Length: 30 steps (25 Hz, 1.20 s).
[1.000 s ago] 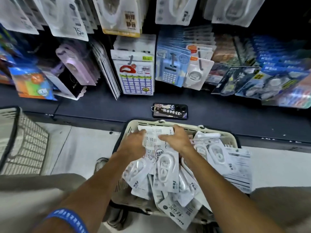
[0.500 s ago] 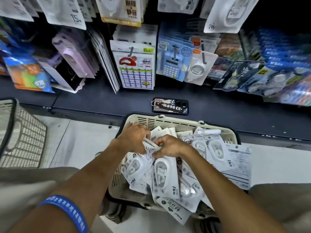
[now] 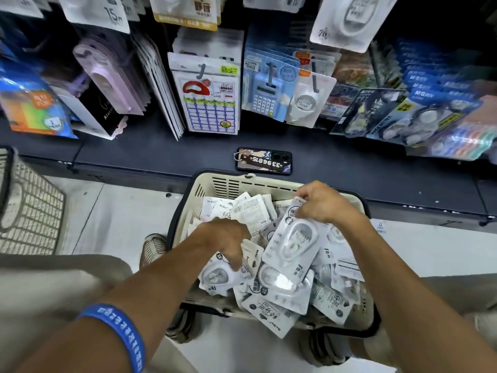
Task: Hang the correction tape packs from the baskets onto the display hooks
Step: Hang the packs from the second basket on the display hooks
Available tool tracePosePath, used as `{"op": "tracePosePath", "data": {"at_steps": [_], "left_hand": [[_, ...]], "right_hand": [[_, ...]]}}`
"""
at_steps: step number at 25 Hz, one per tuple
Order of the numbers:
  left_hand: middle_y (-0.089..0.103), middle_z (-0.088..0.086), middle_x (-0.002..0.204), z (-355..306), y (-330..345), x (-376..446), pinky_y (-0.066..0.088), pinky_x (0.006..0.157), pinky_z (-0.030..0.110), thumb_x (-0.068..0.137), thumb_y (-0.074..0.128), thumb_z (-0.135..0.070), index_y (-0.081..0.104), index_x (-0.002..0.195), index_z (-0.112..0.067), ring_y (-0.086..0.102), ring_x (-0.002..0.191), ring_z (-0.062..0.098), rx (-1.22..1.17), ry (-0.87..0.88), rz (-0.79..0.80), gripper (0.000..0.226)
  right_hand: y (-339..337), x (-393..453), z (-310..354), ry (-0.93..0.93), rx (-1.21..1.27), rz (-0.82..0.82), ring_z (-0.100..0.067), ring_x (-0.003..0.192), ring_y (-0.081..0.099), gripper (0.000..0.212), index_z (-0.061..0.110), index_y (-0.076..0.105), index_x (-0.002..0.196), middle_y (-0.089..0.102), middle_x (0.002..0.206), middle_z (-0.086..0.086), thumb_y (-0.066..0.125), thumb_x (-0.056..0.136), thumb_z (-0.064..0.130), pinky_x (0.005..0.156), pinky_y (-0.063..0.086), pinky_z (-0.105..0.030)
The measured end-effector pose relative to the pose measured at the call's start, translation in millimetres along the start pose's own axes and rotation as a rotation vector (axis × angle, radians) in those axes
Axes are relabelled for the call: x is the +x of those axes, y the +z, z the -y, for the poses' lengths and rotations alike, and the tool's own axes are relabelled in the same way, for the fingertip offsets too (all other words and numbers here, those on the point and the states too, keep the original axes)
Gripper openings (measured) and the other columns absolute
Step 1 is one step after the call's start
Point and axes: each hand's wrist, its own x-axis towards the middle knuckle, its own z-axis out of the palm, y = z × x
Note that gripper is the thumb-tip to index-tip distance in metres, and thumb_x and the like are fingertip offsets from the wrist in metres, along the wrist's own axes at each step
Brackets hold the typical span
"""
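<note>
A dark display wall [image 3: 376, 28] is filling the far side of the scene, with hooks carrying hanging packs: a white correction tape card [image 3: 349, 20] at the far right top, a blue calculator pack [image 3: 266, 87] in the middle, a label-sheet pack [image 3: 212, 103] just left of it, and blue blister packs [image 3: 435, 103] running off to the right. Below them a dark shelf [image 3: 134, 154] is running across, and a phone [image 3: 264, 161] with a numbered key tag is lying flat on it, just beyond the cream basket [image 3: 228, 184]. That basket is sitting on the pale floor [image 3: 113, 216] in the near middle and is holding a loose heap of correction tape packs [image 3: 271, 310], some face up, some showing printed backs. A second, ribbed cream basket [image 3: 29, 211] is standing well apart at the left edge. The right hand [image 3: 322, 203] is holding one pack [image 3: 293, 243] tilted above the heap, its fingers curling round the card's top edge near the basket's far rim. The left hand [image 3: 228, 240] is reaching down into the heap, fingers bent among the packs; whether they are pinching one cannot be told. A blue wristband [image 3: 121, 335] is circling the left forearm in the near left.
</note>
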Motion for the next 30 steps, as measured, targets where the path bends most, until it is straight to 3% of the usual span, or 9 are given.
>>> {"op": "tracePosePath", "data": {"at_steps": [5, 12, 15, 18, 21, 23, 25, 28, 30], "left_hand": [[0.060, -0.004, 0.142, -5, -2, -2, 0.042, 0.090, 0.032, 0.072, 0.080, -0.066, 0.050, 0.147, -0.027, 0.056, 0.122, 0.021, -0.095, 0.015, -0.002, 0.090], [0.065, -0.006, 0.132, 11, -11, -3, 0.046, 0.087, 0.031, 0.083, 0.081, -0.045, 0.064, 0.133, -0.026, 0.059, 0.111, 0.018, -0.159, 0.074, 0.029, 0.056], [0.067, -0.005, 0.125, 15, -12, -2, 0.051, 0.088, 0.030, 0.089, 0.078, -0.037, 0.069, 0.127, -0.023, 0.063, 0.111, 0.020, -0.157, 0.121, -0.111, 0.041], [0.075, -0.007, 0.092, 28, -38, -11, 0.050, 0.067, 0.024, 0.090, 0.077, -0.035, 0.078, 0.088, -0.027, 0.070, 0.088, 0.022, -0.313, 0.129, -0.291, 0.008], [0.071, -0.010, 0.067, 37, -85, -37, 0.055, 0.071, 0.027, 0.087, 0.079, -0.041, 0.071, 0.067, -0.027, 0.068, 0.068, 0.012, -0.405, 0.099, -0.587, 0.026], [0.073, -0.009, 0.065, 30, -111, -59, 0.057, 0.064, 0.025, 0.085, 0.080, -0.040, 0.076, 0.069, -0.033, 0.068, 0.060, 0.006, -0.575, 0.202, -0.707, 0.018], [0.079, -0.009, 0.075, 17, -128, -83, 0.057, 0.058, 0.020, 0.082, 0.081, -0.033, 0.080, 0.071, -0.036, 0.073, 0.065, 0.002, -0.934, 0.422, -0.715, 0.011], [0.082, 0.000, 0.095, -3, -136, -109, 0.057, 0.067, 0.017, 0.072, 0.079, -0.032, 0.081, 0.091, -0.022, 0.077, 0.086, 0.012, -1.353, 0.571, -0.777, 0.021], [0.079, -0.001, 0.108, -15, -132, -113, 0.060, 0.074, 0.022, 0.073, 0.084, -0.034, 0.069, 0.115, -0.021, 0.075, 0.101, 0.020, -1.450, 0.458, -0.901, 0.047]], "right_hand": [[9, -1, -2, 0.026, 0.027, -0.023, -0.019, 0.082, 0.063, 0.012, 0.019, 0.072, 0.086, 0.067, 0.087, 0.001, 0.069, 0.078, 0.010, 0.064, 0.047, -0.027], [12, -3, -5, 0.013, 0.060, -0.025, -0.022, 0.089, 0.065, 0.023, 0.032, 0.062, 0.068, 0.068, 0.089, 0.003, 0.072, 0.079, 0.015, 0.073, 0.049, -0.031], [13, -4, -8, -0.008, 0.116, -0.035, -0.024, 0.091, 0.065, 0.008, 0.026, 0.067, 0.082, 0.070, 0.095, -0.001, 0.072, 0.084, 0.019, 0.079, 0.052, -0.036], [6, -10, -4, -0.063, 0.183, -0.343, -0.018, 0.101, 0.066, 0.018, 0.023, 0.069, 0.109, 0.072, 0.113, 0.004, 0.068, 0.091, 0.021, 0.087, 0.051, -0.031], [-5, -21, 12, -0.197, 0.472, -0.384, -0.010, 0.111, 0.063, 0.037, 0.031, 0.062, 0.121, 0.064, 0.122, 0.014, 0.077, 0.088, 0.030, 0.089, 0.054, -0.030], [-5, -32, 28, -0.327, 0.818, -0.010, -0.005, 0.121, 0.059, 0.072, 0.034, 0.046, 0.141, 0.059, 0.134, 0.017, 0.084, 0.082, 0.023, 0.091, 0.053, -0.022], [3, -38, 41, -0.406, 0.976, 0.194, -0.012, 0.125, 0.061, 0.089, 0.028, 0.039, 0.148, 0.063, 0.138, 0.008, 0.087, 0.075, 0.013, 0.098, 0.055, -0.030], [5, -49, 62, -0.379, 1.139, 0.031, -0.019, 0.112, 0.071, 0.071, 0.021, 0.058, 0.130, 0.074, 0.120, 0.002, 0.088, 0.066, 0.012, 0.087, 0.060, -0.029], [-2, -56, 75, -0.318, 1.272, -0.101, -0.017, 0.101, 0.074, 0.060, 0.023, 0.063, 0.120, 0.078, 0.110, 0.004, 0.085, 0.064, 0.013, 0.076, 0.060, -0.024]]}}
